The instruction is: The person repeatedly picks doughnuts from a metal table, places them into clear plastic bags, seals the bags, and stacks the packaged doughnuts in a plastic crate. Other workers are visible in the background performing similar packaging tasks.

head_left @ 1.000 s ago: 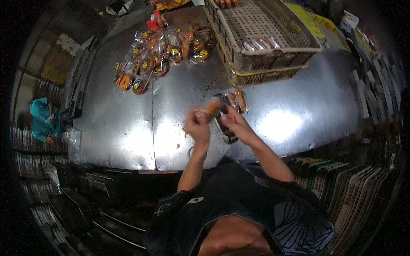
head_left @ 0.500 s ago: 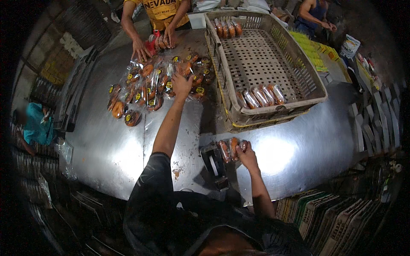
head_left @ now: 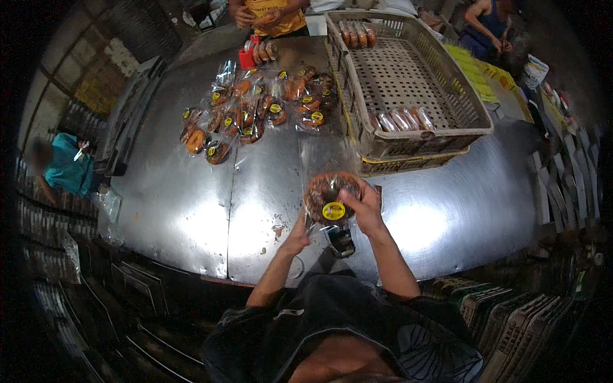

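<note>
Both hands hold a clear-bagged doughnut ring [head_left: 324,191] with dark topping and a yellow oval sticker, raised over the steel table [head_left: 172,198]. My right hand [head_left: 369,210] grips its right side, thumb across the front; my left hand [head_left: 295,235] pinches the bag at the lower left. Behind them stands a black tape dispenser [head_left: 340,244]; wrapped doughnuts beside it are mostly hidden. A pile of bagged doughnuts [head_left: 249,115] lies further back.
A grey crate [head_left: 479,124] at right holds rows of wrapped doughnuts and rests on another crate. A red tool [head_left: 246,59] stands at the back. People appear behind [head_left: 271,19], at back right [head_left: 482,29] and left [head_left: 70,163]. Trays [head_left: 511,322] are stacked below.
Half a second ago my left hand was in the pile and my right at the packs beside the dispenser. Now both hold a bagged doughnut in front. The worker behind has lifted their hands.
</note>
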Demonstrator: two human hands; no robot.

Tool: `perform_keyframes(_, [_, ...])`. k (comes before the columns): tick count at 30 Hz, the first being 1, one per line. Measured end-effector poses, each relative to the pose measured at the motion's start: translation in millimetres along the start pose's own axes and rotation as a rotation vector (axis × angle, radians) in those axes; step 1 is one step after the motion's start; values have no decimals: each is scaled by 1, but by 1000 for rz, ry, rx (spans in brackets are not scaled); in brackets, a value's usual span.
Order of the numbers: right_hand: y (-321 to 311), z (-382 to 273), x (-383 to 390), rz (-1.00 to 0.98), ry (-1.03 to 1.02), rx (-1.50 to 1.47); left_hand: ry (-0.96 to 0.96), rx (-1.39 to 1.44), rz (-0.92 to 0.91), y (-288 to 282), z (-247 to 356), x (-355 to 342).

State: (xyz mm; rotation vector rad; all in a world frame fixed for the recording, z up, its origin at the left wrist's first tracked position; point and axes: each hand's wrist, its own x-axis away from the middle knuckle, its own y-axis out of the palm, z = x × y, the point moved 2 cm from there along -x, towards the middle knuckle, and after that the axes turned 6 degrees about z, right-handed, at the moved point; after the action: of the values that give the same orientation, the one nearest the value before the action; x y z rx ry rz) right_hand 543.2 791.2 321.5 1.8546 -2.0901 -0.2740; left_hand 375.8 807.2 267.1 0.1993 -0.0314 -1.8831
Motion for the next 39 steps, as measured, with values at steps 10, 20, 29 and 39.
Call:
perform_keyframes(10, [13,-11,103,132,-281,430,-74,138,187,46,78,57])
perform_keyframes(20, [8,-4,122,-31,-38,-287,315,-153,0,50,95,86])
perform_keyframes(29, [24,-19,135,-50,-460,502,-38,245,182,44,86,99])
perform_keyframes(39, [38,0,124,80,-214,144,-396,170,-50,20,76,82])
